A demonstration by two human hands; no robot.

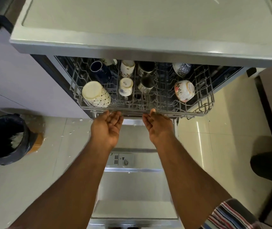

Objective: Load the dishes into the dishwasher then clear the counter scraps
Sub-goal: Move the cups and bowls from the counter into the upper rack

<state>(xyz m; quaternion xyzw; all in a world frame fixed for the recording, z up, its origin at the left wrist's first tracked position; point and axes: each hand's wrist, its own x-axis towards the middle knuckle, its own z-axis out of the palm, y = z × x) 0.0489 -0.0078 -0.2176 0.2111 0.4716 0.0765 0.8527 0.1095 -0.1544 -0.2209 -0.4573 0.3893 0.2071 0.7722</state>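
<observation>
Hands under the front edge of the rack [204, 103], palms up. Left hand [108, 128] open, fingers loosely bent, tips just below the front rail, holding nothing. Right hand [156, 125] likewise open, fingertips at the rail; whether touching it, cannot tell. Striped sleeve [231, 215] at lower right.

Rack pulled partway out from beneath the surface [99, 22], hanging above the lowered door [132, 187]. Detergent dispenser [121, 159] set in the door's inner face.

In the rack, at front left: cream cup [95, 94] with a dotted pattern, tilted, base facing up. Behind it: dark blue mug [99, 70] on its side, mouth toward the camera. In the middle column: small white cup [125, 86] upside down, and behind it patterned cup [127, 67] with mouth showing. Next column to the right: two steel tumblers, front [146, 84] and back [146, 66]. At right: floral bowl [184, 90] tipped on edge, base toward the camera, and behind it blue-patterned bowl [181, 69], also tipped. Another white piece barely visible at the back left, too hidden to name.

On the floor at left: bin [4, 139] with a dark liner, white scraps inside. Pale specks scattered over the tiles [69, 129] between bin and dishwasher.
</observation>
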